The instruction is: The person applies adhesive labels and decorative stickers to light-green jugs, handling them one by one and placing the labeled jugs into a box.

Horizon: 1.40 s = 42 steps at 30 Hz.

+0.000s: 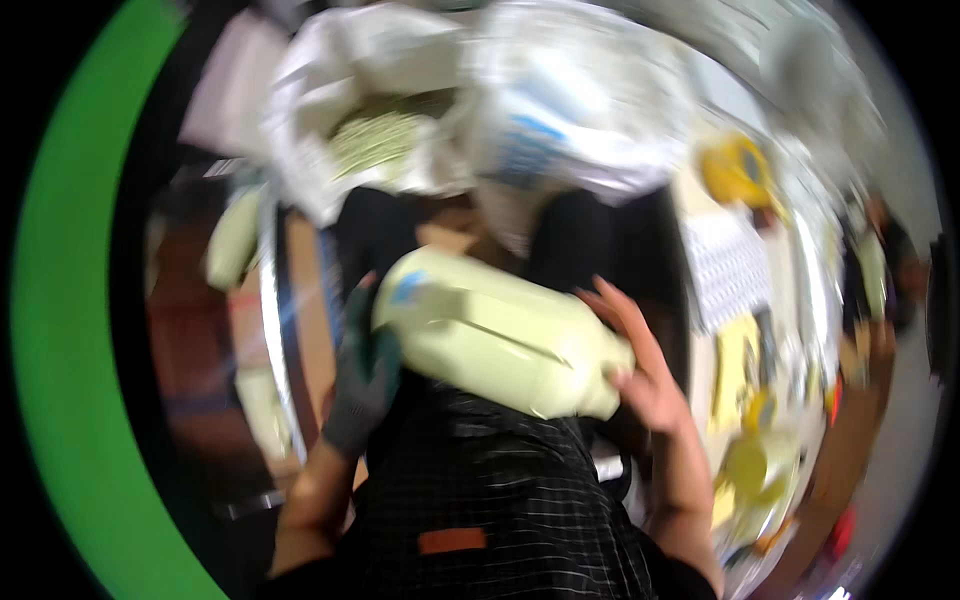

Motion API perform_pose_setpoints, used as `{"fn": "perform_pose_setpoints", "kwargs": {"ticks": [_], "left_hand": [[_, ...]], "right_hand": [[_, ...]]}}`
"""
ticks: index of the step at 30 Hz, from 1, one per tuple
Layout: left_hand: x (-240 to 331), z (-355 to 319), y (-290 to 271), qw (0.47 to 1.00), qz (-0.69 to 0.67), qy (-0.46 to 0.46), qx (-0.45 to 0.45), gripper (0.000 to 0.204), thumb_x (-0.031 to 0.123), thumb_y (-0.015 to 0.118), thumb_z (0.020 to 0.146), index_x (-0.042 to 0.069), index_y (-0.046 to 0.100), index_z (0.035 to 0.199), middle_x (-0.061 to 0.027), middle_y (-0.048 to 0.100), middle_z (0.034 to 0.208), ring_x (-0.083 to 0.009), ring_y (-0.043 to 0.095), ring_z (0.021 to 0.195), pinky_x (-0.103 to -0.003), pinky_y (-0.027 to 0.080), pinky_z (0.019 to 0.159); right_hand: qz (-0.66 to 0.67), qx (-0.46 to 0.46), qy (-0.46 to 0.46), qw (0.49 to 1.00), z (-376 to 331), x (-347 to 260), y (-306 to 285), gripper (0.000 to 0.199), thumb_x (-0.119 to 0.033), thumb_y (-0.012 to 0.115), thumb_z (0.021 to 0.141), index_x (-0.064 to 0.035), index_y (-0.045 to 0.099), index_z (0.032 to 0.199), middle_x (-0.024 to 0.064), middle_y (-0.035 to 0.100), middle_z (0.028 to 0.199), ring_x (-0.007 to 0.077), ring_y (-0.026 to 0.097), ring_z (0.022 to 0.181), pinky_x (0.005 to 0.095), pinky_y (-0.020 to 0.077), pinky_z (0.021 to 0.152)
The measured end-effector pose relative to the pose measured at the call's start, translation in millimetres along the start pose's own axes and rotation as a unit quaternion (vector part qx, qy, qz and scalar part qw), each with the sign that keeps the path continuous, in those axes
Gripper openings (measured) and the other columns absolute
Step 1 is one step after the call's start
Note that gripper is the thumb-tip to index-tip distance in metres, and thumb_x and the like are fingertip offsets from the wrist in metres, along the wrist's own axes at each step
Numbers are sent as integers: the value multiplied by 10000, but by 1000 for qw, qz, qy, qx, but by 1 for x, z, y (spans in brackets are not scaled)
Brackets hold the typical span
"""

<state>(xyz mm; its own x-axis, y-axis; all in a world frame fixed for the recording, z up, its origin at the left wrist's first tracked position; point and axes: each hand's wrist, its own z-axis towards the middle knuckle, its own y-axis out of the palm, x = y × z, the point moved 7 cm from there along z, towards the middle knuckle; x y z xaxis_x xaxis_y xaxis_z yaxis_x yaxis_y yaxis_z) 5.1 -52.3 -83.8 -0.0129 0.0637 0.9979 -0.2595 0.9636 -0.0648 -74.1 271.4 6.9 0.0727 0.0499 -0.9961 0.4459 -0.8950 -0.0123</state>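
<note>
A large pale yellow-green bottle-shaped casing [500,330] lies across my lap, tilted down to the right. It has a blue patch near its wide left end and a dark lengthwise line on its upper side. My left hand [362,375], in a grey glove, grips the wide end, its fingers partly hidden behind the casing. At the narrower right end, my bare right hand [642,360] wraps its fingers and thumb around the casing. Both hands keep it above the dark checked apron [490,490]. The picture is blurred by motion.
Ahead stands an open white sack [300,150] holding pale green pieces [375,145], beside another white sack [600,100]. On the right, a bench carries a yellow tape dispenser [738,170], a printed sheet [728,268] and yellow-green parts [757,465]. Similar casings [235,240] are at the left.
</note>
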Motion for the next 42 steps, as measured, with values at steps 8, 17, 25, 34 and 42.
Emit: {"fn": "perform_pose_setpoints", "kwargs": {"ticks": [8, 17, 25, 34, 42], "left_hand": [[25, -18, 64, 863, 411, -85, -281, 312, 160, 632, 993, 0, 701, 1251, -263, 686, 1263, -386, 683, 1125, -421, 521, 980], [90, 17, 141, 842, 373, 342, -188, 526, 110, 721, 822, 44, 622, 1334, -293, 457, 1556, -504, 398, 1459, -583, 359, 1168], [121, 74, 273, 764, 344, 380, -393, 493, 162, 826, 804, 39, 665, 1253, -183, 622, 1403, -427, 572, 1302, -537, 449, 1113], [32, 54, 513, 545, 468, 456, -526, 893, 629, 633, 920, 169, 372, 1639, -104, 282, 1725, -393, 215, 1591, -628, 129, 1283], [6, 51, 519, 562, 452, 505, -475, 885, 607, 672, 901, 205, 390, 1637, -89, 278, 1727, -391, 206, 1593, -657, 101, 1275]], "right_hand": [[-357, 44, 34, 933, 108, 10, 32, 550, -521, 731, 913, -42, 739, 1183, 197, 724, 1221, 396, 703, 1100, 451, 569, 953], [-540, 436, -145, 705, -28, 26, -156, 270, -70, 816, 798, -57, 758, 1061, 139, 740, 988, 310, 718, 881, 378, 592, 777], [-655, 486, 133, 563, -204, 101, -332, 171, -71, 684, 901, -52, 671, 1071, 143, 681, 1046, 373, 611, 1053, 473, 501, 905], [-452, 566, 74, 686, -147, 77, -343, 171, -138, 633, 1000, -39, 601, 1136, 182, 696, 1086, 392, 683, 1000, 451, 536, 833], [-490, 526, 271, 640, 8, 94, -410, 337, -383, 626, 1006, -63, 666, 1105, 172, 690, 1184, 389, 695, 1057, 504, 544, 893]]}}
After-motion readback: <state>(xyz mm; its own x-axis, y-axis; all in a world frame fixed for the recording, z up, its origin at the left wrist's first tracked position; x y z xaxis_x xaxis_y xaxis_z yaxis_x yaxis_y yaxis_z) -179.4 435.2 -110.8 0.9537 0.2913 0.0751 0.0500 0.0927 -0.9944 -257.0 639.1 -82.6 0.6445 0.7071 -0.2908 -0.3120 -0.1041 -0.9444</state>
